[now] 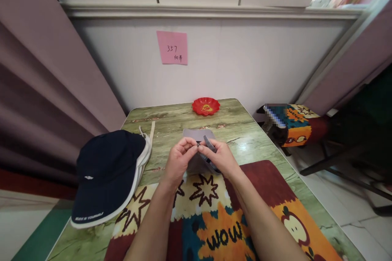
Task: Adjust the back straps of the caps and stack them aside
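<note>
Two hands meeting — left hand [180, 157] and right hand [223, 158], fingers pinched closed on dark strap [210, 144] of grey item [198, 133], by far edge of patterned mat [221, 226] on surface [170, 116]. Likely step — adjusting or fastening strap; next move seems to call for fine, steady pinch.

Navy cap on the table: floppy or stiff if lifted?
The navy cap's cloth-looking crown would probably give when pinched. Its broad, smoothly curved brim looks stiffer. Pale layers showing underneath may shift or lift with it.
</note>
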`<control>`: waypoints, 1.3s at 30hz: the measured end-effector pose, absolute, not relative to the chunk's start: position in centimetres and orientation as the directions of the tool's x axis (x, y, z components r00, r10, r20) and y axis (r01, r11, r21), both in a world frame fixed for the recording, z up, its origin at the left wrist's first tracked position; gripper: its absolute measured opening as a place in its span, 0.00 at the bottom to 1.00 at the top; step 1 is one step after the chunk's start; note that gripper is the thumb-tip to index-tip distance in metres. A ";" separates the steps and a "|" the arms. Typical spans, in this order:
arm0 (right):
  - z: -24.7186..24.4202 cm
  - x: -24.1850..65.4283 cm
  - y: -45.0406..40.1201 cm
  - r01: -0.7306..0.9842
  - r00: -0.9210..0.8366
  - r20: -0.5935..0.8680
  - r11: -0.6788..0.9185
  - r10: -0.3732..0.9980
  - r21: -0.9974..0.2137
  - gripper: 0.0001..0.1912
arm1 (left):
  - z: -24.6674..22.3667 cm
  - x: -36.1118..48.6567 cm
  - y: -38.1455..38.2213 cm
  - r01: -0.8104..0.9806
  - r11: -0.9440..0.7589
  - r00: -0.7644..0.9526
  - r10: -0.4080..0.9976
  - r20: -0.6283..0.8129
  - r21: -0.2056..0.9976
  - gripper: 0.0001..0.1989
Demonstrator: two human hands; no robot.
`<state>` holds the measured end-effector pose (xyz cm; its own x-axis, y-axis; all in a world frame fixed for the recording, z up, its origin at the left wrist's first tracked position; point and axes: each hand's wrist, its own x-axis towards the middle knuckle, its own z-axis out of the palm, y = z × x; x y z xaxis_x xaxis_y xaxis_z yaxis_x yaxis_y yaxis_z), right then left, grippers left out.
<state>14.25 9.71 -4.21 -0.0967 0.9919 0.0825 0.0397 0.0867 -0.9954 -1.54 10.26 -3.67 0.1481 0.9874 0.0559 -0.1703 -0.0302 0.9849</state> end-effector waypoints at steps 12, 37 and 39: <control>-4.6 13.6 9.9 -0.184 0.083 -0.041 -0.025 0.996 -0.983 0.18 | -2.8 -0.9 8.7 0.617 -0.484 0.161 0.849 0.503 0.620 0.11; -3.5 14.4 9.2 -0.092 -0.081 0.144 0.137 0.986 -0.986 0.15 | -2.4 -2.8 7.6 0.338 -0.325 -0.106 0.919 0.379 0.883 0.11; -3.1 14.4 9.0 -0.082 -0.102 0.136 0.128 0.985 -0.988 0.14 | -2.5 -2.4 7.5 0.240 -0.295 -0.096 0.941 0.325 0.925 0.11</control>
<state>14.39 9.00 -3.12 -0.1017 0.9854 0.1363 -0.0819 0.1282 -0.9884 -2.44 7.54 -2.49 -0.0965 0.9408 0.3250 0.2396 -0.2950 0.9250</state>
